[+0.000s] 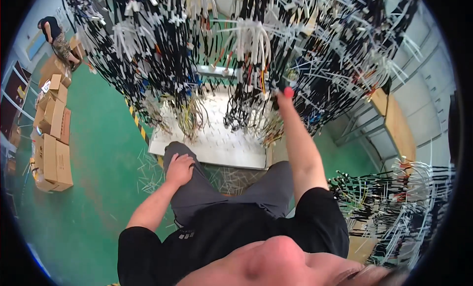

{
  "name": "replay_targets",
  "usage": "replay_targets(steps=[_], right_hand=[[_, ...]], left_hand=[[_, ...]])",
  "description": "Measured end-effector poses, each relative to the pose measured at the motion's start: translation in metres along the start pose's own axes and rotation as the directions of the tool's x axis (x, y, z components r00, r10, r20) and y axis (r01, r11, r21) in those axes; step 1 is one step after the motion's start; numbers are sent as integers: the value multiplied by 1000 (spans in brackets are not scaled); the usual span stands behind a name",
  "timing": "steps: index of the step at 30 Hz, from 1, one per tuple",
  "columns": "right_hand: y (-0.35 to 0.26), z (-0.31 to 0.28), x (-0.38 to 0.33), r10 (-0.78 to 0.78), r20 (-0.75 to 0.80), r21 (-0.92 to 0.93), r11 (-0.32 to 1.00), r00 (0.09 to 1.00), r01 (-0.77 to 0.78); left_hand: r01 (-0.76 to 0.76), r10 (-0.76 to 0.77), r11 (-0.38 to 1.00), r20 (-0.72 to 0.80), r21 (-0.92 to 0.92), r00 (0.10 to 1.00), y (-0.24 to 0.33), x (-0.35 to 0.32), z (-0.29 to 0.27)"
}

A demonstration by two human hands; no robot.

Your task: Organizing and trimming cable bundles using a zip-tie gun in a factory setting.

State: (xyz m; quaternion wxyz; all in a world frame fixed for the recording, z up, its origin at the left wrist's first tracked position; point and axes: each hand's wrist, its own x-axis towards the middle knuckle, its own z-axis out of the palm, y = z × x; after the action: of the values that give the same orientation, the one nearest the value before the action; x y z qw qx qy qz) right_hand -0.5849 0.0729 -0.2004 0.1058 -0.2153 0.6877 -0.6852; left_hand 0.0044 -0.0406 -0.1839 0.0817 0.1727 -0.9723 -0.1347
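Dense bundles of black and white wire harnesses (253,45), with white connectors and pale cable tie tails sticking out, hang across the top in front of me. My right hand (284,98) reaches up into them right of the middle. Its fingers look closed around a thing with a round red end (288,92); the wires and the hand hide the rest of it. My left hand (180,169) lies flat on my left knee, fingers stretched and holding nothing. Under the hanging wires is a white board (212,150) scattered with small clear strips.
Cut pale strips (226,180) litter the floor between my legs. Cardboard boxes (58,160) stand along the left, where another person (55,37) bends over. More hanging wires (389,202) are at the lower right, below a wooden-topped table (396,123). Yellow-black tape (138,121) marks the green floor.
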Motion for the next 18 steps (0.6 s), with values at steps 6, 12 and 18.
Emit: replay_targets(steps=[6,12,18], right_hand=[[-31,-5,-155,8,18,282,959,1000,-13],[-93,-38,-295,85,139,147,984,987,-106],[-160,-52,-342,215,213,195,946,953,-257]], left_hand=[[104,-113,989,-80,-107,990,-12,-19,0],[92,-112,986,-147,-136,983,-25,-36,7],[104,-119,985,-102,-140,988,-30,-32,12]])
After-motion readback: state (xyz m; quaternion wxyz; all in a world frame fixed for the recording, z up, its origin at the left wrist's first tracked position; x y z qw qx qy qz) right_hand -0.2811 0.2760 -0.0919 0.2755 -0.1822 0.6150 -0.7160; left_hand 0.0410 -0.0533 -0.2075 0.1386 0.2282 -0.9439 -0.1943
